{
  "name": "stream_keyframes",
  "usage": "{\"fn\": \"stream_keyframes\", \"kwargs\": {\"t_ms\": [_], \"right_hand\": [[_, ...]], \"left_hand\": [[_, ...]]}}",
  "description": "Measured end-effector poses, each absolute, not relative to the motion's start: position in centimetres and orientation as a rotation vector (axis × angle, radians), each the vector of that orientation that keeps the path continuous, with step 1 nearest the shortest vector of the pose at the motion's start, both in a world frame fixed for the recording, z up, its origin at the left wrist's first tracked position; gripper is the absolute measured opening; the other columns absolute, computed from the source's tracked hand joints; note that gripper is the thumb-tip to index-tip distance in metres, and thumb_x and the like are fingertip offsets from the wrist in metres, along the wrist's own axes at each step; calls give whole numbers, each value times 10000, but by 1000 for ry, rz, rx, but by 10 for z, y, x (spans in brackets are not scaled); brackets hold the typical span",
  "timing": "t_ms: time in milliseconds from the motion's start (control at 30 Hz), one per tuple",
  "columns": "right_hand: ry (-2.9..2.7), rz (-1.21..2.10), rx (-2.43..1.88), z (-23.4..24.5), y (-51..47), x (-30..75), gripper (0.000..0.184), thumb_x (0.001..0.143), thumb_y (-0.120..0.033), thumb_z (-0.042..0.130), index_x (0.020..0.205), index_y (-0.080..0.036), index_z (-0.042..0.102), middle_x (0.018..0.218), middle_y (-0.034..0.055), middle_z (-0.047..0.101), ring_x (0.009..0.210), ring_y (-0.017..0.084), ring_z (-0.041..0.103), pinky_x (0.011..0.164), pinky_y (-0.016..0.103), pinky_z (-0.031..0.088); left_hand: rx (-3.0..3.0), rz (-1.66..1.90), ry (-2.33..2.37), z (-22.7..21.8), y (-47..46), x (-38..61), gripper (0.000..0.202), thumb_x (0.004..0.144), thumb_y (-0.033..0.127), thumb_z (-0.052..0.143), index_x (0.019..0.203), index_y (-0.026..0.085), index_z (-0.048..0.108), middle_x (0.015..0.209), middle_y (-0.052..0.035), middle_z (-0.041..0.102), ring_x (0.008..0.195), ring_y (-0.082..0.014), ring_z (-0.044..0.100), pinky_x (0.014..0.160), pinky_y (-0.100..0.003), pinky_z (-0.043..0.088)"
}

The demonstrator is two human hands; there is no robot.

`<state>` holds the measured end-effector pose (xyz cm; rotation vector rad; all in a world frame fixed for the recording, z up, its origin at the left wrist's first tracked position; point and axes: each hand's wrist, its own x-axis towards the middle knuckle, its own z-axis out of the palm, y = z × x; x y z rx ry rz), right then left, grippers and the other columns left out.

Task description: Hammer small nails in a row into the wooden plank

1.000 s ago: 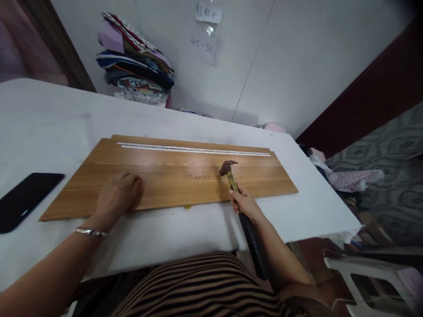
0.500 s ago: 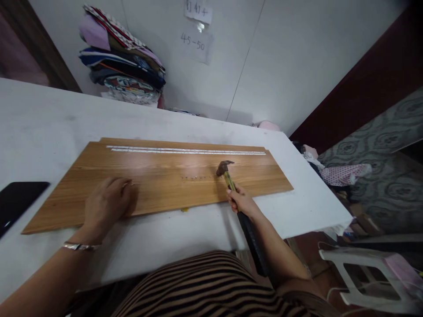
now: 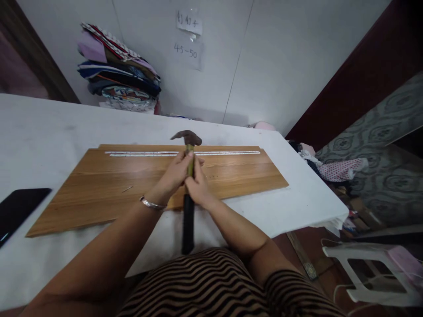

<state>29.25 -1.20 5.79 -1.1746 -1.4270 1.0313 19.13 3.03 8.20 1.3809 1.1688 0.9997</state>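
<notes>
A claw hammer (image 3: 188,224) stands out over the wooden board (image 3: 99,189), its metal head toward the far edge and its black grip toward my body. My left hand (image 3: 175,172) is closed around the yellowish upper handle, just below the head. Lower on the handle, my right hand (image 3: 198,187) is also closed on it. Left of my hands, a single nail (image 3: 127,189) lies on the board. Small dark marks show on the board right of my right hand; my hands cover part of that row. Two white measuring strips (image 3: 228,152) run along the board's far side.
The board lies on a white table (image 3: 297,207). A black phone (image 3: 23,207) rests at the left. Folded fabrics (image 3: 122,70) are stacked at the back wall, near handwritten paper signs (image 3: 187,50). A white stool (image 3: 366,299) stands on the floor at the right.
My left hand has left the board and moved right onto the hammer handle. The hammer has moved left with my right hand and its head has turned. A nail now shows where my left hand was.
</notes>
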Motion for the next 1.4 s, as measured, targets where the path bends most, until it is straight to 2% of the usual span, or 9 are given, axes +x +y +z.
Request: {"fn": "stream_keyframes", "kwargs": {"t_ms": [100,200,267,333,567,733,1033,1200,1400], "right_hand": [[-1715,1156,-948,46,-26,291,717,868,-409,697,1531,-257,469,1446,94,602,1220,256,630,994,392,552],[-1720,1202,-967,34,-24,336,434,909,-491,618,1242,-234,723,1079,69,756,959,212,706,866,367,587],[-1526,1156,-1144,31,-5,378,402,892,-484,613,1136,-200,759,844,39,735,720,159,680,709,310,581],[-1307,1023,-1316,31,23,417,414,862,-437,634,1158,-168,743,772,17,701,627,129,641,621,267,541],[-1040,798,-1497,28,105,457,416,865,-287,566,1242,-156,685,900,59,739,828,176,690,575,227,512],[-1148,722,-1547,0,129,460,488,900,-288,476,1323,-126,658,940,80,756,864,195,701,721,293,567],[-1627,544,-1688,-25,119,474,458,943,-244,437,1290,-145,720,1042,97,791,955,220,717,919,320,533],[-1988,519,-1783,-13,112,462,410,972,-262,491,1305,-213,724,1211,90,771,1112,233,702,984,322,499],[-1950,571,-1849,-10,115,462,431,985,-256,476,1354,-223,697,1220,80,770,1117,219,702,976,307,502]], "left_hand": [[1283,1051,1216,99,30,160,481,938,628,465,1037,195,649,818,-61,711,622,-177,642,593,-331,530],[1234,1042,1114,109,18,127,431,887,587,602,1075,199,606,716,12,611,483,-101,492,490,-267,429],[1164,998,1077,112,7,117,475,857,594,640,1120,203,577,667,46,549,430,-75,399,431,-238,346],[1102,910,1070,111,-2,120,515,838,611,655,1135,200,568,648,58,514,417,-65,349,408,-224,297],[1107,593,1127,81,-15,175,525,850,715,581,954,200,586,671,21,528,463,-77,369,416,-219,263],[1127,557,1207,67,-10,196,516,862,713,539,819,200,572,638,5,534,479,-95,394,420,-237,280],[1116,592,1247,79,-15,219,382,813,569,655,804,197,569,668,14,563,532,-116,504,482,-254,400],[1119,584,1245,70,-13,228,447,833,635,619,873,191,600,647,9,580,517,-120,505,483,-260,393],[1106,598,1260,66,-11,237,454,822,640,623,890,194,576,644,18,576,480,-108,483,454,-256,361]]}}
